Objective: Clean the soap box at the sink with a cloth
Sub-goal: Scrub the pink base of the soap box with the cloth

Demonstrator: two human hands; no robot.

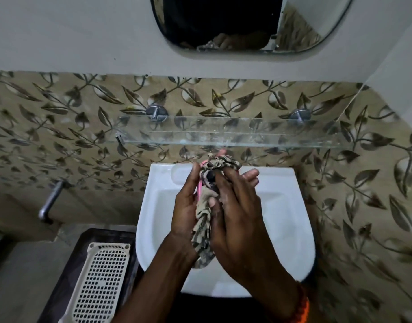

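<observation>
Over the sink (pixel 282 206) I see my left hand (pixel 188 206) gripping the pink soap box (pixel 200 186); my right hand (pixel 237 213) presses the cloth (pixel 204 220) on it.

Glass shelf (pixel 230 131) above sink (pixel 291 220); basket (pixel 100 283) left.

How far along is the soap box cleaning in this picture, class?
Done: the pink soap box is off any shelf and held over the sink. In hand: the left hand grips it while the right hand presses the patterned cloth against it. Left: finishing the wipe; how clean it is cannot be seen.
</observation>
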